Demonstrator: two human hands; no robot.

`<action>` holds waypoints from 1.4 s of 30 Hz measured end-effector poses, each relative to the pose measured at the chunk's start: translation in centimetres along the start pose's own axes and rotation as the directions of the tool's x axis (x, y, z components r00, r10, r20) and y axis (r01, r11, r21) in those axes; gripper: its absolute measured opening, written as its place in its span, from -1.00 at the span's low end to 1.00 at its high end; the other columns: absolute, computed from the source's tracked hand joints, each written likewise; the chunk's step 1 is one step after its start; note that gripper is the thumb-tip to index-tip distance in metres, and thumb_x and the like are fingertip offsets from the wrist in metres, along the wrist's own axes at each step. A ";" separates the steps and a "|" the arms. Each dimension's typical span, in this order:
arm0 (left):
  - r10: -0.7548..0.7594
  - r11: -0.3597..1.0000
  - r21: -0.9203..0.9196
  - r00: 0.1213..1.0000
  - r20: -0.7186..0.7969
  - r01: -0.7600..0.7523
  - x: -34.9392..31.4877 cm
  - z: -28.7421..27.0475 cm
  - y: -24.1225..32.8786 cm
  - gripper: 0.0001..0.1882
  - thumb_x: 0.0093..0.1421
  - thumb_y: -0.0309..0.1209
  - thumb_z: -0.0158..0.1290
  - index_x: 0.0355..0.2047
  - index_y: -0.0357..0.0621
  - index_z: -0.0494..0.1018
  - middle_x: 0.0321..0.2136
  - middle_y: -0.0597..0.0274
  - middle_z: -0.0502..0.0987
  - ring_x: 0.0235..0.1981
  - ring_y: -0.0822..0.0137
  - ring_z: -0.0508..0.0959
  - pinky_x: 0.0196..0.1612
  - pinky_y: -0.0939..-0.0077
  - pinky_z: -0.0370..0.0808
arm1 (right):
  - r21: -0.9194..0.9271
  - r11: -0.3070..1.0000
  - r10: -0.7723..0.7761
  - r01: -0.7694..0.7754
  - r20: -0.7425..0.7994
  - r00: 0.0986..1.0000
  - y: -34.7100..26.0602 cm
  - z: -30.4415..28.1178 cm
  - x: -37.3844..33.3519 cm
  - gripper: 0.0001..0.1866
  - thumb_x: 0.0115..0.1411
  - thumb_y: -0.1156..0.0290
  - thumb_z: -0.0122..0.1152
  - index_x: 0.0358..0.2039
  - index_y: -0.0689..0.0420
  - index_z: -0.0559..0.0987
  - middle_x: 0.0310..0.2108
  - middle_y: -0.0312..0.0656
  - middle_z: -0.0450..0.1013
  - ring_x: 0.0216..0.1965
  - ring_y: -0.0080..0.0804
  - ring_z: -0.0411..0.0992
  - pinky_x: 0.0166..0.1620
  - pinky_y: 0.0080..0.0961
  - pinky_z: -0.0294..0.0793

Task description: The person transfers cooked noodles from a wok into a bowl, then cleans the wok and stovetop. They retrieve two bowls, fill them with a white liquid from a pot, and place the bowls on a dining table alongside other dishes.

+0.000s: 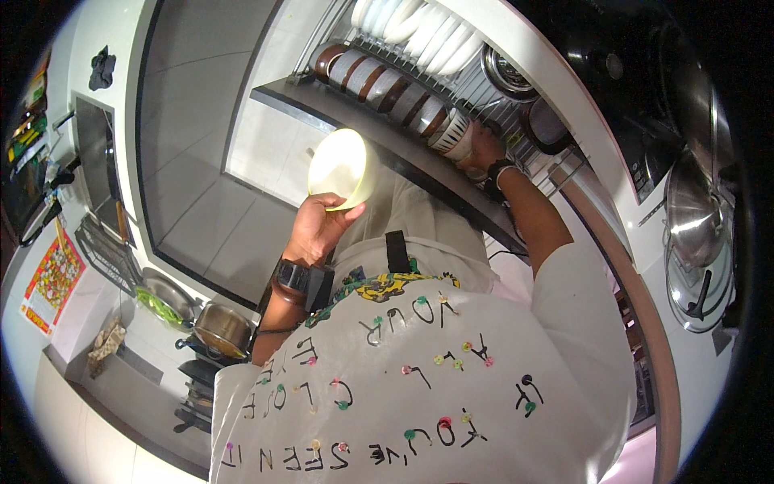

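My left hand [314, 230] pinches the rim of a pale yellow-white bowl [339, 168], thumb on one side and fingers on the other. The bowl is held up in front of the open drawer, its inside brightly lit. Inside the drawer, my right hand [485, 147] is closed around a white bowl with dark stripes [453, 135]. That bowl sits at the near right end of a row of nested brown and grey bowls [385, 89] lying on their sides. Some of the right fingers are hidden by the hand and the bowl.
White plates [423, 36] stand in a wire rack behind the bowls. The drawer's dark front edge [322, 113] runs before my body. Steel pots and a glass lid [700, 282] are on the right counter. Pans and a steel pot [223, 329] stand at the left.
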State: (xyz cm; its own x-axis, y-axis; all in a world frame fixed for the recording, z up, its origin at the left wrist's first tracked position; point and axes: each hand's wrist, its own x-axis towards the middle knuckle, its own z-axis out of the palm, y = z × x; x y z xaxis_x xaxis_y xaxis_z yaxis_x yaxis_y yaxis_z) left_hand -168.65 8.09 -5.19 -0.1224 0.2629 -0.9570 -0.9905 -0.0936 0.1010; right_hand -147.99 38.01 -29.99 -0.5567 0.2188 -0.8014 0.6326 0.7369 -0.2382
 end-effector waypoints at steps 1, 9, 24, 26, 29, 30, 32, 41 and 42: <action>0.005 1.000 0.009 1.000 0.009 -0.005 0.0 -0.1 0.0 -0.46 0.21 -0.60 -0.17 0.23 -0.39 0.14 0.10 -0.09 0.38 0.05 -0.01 0.50 0.00 0.12 0.60 | -0.010 0.999 -0.036 0.036 -0.008 0.999 0.3 0.0 0.1 0.36 -0.27 -0.01 0.65 0.37 0.33 -0.01 0.30 0.26 0.13 0.24 0.08 0.28 0.26 -0.15 0.34; 0.005 0.999 -0.038 1.000 -0.020 -0.006 0.0 -0.9 -0.3 -0.45 0.22 -0.59 -0.17 0.24 -0.37 0.12 0.10 -0.11 0.38 0.06 -0.04 0.49 0.01 0.08 0.59 | -0.299 0.919 -0.203 0.258 0.202 0.958 4.3 2.5 1.9 -0.32 -0.21 0.00 0.61 -0.23 0.31 0.66 -0.19 0.14 0.56 -0.15 0.06 0.55 -0.07 -0.21 0.56; -0.042 0.999 0.010 0.997 -0.064 0.043 -0.2 -0.8 -0.4 -0.45 0.18 -0.61 -0.15 0.22 -0.37 0.16 0.02 -0.06 0.42 -0.03 0.03 0.51 -0.09 0.15 0.60 | -0.200 0.936 -0.065 0.290 0.710 0.701 -3.5 -13.9 5.7 0.09 -0.38 -0.59 0.27 -0.20 0.26 0.68 -0.32 0.02 0.60 -0.32 -0.18 0.57 -0.21 -0.33 0.55; -0.061 0.998 -0.017 0.998 -0.031 0.061 -0.4 -0.4 -0.3 -0.48 0.16 -0.58 -0.08 0.18 -0.33 0.24 0.00 -0.01 0.45 -0.04 0.07 0.51 -0.13 0.22 0.60 | -0.414 0.856 -0.057 0.308 0.517 0.854 -4.1 -13.9 3.4 0.06 -0.32 -0.57 0.25 -0.23 0.30 0.68 -0.36 0.00 0.59 -0.41 -0.21 0.55 -0.28 -0.30 0.54; -0.020 0.996 -0.089 0.997 0.069 0.027 -0.7 0.6 -0.3 -0.52 0.18 -0.54 -0.05 0.14 -0.28 0.30 -0.01 0.03 0.47 -0.05 0.11 0.53 -0.16 0.27 0.59 | 0.032 0.960 -0.254 0.278 0.519 0.816 -3.1 -15.6 -1.6 -0.23 -0.14 -0.24 0.41 -0.22 0.28 0.67 -0.35 0.00 0.61 -0.32 -0.26 0.58 -0.19 -0.34 0.56; 0.021 0.998 -0.053 0.997 0.070 -0.017 -0.8 1.1 -0.2 -0.55 0.22 -0.45 0.00 0.14 -0.21 0.34 0.00 0.10 0.49 -0.03 0.14 0.53 -0.17 0.30 0.58 | 0.216 0.939 -0.340 0.268 0.462 0.819 -3.0 -16.2 -3.7 -0.33 -0.12 -0.11 0.49 -0.22 0.26 0.67 -0.35 -0.01 0.61 -0.31 -0.27 0.59 -0.16 -0.36 0.56; 0.065 0.994 -0.089 0.997 0.051 -0.061 -1.0 2.1 0.2 -0.55 0.25 -0.37 0.01 0.15 -0.17 0.34 0.01 0.14 0.50 -0.02 0.16 0.53 -0.18 0.31 0.58 | 0.552 0.776 -0.446 0.306 0.137 0.885 -3.1 -16.9 -8.1 -0.44 -0.24 0.19 0.66 -0.24 0.20 0.67 -0.15 0.00 0.57 -0.14 -0.28 0.56 -0.03 -0.37 0.51; 0.232 0.970 -0.132 0.939 0.255 -0.204 -2.8 7.5 1.7 -0.54 0.37 -0.21 -0.02 0.18 -0.15 0.28 0.08 0.13 0.47 0.08 0.20 0.50 0.11 0.20 0.53 | 0.144 0.695 -0.254 0.705 -0.868 0.427 -8.8 -20.8 -17.7 -0.48 -0.40 0.30 0.73 -0.63 0.15 0.45 0.29 0.24 0.14 0.24 0.16 0.28 0.17 -0.17 0.39; 0.263 0.949 -0.246 0.925 0.273 -0.197 -2.7 7.8 1.8 -0.57 0.37 -0.37 -0.04 0.20 -0.27 0.25 0.10 0.04 0.45 0.15 0.14 0.44 0.24 0.14 0.43 | 0.104 0.711 -0.291 0.695 -0.857 0.426 -10.0 -20.8 -18.0 -0.46 -0.42 0.26 0.74 -0.63 0.16 0.44 0.31 0.27 0.08 0.26 0.18 0.25 0.20 -0.15 0.37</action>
State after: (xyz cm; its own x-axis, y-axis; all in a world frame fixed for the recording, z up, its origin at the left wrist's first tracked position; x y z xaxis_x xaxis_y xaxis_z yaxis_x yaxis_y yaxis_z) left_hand -170.62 14.72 -0.34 -0.3914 0.4811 -0.7845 -0.9002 -0.3769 0.2179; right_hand -155.49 39.96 -1.80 -0.8825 0.4266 0.1982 0.1189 0.6099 -0.7835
